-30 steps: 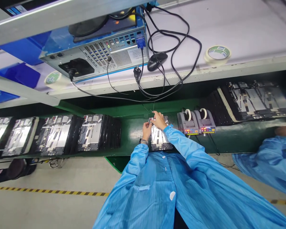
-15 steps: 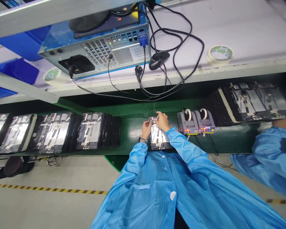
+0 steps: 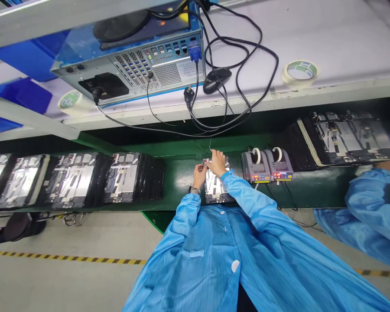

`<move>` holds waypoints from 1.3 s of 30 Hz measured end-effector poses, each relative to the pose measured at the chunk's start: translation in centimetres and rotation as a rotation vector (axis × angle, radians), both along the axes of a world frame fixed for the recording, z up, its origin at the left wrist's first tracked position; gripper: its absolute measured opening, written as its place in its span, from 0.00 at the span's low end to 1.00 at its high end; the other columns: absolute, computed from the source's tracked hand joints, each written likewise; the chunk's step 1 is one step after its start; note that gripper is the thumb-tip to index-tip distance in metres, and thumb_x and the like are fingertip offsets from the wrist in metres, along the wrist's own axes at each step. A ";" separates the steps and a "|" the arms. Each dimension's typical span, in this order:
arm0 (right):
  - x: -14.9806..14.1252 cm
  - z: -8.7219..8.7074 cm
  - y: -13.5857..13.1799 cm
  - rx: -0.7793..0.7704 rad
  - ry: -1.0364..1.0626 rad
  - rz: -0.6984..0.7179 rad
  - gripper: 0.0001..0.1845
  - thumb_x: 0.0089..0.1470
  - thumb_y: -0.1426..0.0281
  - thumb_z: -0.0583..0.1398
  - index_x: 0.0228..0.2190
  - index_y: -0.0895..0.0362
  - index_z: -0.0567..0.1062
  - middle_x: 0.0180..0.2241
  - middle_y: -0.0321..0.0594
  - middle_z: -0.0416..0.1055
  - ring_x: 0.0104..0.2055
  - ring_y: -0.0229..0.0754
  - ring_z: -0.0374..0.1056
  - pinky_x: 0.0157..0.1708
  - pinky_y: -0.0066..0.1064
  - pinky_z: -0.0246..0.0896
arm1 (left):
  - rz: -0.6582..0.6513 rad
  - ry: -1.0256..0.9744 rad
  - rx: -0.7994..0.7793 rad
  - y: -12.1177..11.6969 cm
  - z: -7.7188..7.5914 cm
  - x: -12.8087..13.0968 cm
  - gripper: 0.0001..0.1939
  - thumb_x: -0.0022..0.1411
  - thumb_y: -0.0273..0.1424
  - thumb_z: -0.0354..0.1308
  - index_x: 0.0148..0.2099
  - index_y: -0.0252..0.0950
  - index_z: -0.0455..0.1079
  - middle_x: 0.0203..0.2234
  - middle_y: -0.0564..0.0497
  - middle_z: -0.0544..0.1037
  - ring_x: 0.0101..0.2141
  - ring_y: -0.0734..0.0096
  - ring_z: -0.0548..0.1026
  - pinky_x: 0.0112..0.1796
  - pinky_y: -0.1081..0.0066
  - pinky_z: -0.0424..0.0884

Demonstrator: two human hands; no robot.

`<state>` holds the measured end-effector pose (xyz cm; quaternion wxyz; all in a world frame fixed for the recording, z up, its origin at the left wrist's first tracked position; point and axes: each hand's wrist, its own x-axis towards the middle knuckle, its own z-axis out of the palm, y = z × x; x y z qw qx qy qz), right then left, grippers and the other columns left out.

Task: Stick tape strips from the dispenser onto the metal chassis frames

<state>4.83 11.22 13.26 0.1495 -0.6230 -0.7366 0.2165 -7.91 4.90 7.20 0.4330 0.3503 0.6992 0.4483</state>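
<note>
An opened tablet-like device (image 3: 216, 190), with silver panels and dark flat cables showing, lies on the green bench right before me. My left hand (image 3: 199, 176) is at its upper left corner, fingers bent and pinching the edge. Over the top of the device is my right hand (image 3: 217, 164), its thumb and fingers closed close to the left fingertips. What the right fingers hold, if anything, is too small to make out. Most of the device's upper edge is hidden under that hand.
Stacks of similar devices (image 3: 121, 177) stand to the left, more (image 3: 341, 136) at right. Two tape dispensers (image 3: 255, 167) sit beside my right arm. Above are a computer case (image 3: 169, 76), cables, a mouse (image 3: 217, 81) and a tape roll (image 3: 300, 71). A co-worker's sleeve (image 3: 367, 195) is at far right.
My right hand has shifted slightly left and up, its thumb now nearer the left fingertips. My left hand and the device stay about where they were.
</note>
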 end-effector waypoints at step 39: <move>-0.2 0.7 3.6 -0.275 -0.135 0.003 0.45 0.44 0.54 0.74 0.57 0.58 0.66 0.57 0.58 0.69 0.60 0.61 0.63 0.57 0.48 0.55 | 0.005 -0.018 0.004 0.0 0.0 0.1 0.16 0.62 0.40 0.67 0.46 0.37 0.70 0.42 0.44 0.78 0.42 0.65 0.76 0.50 0.61 0.73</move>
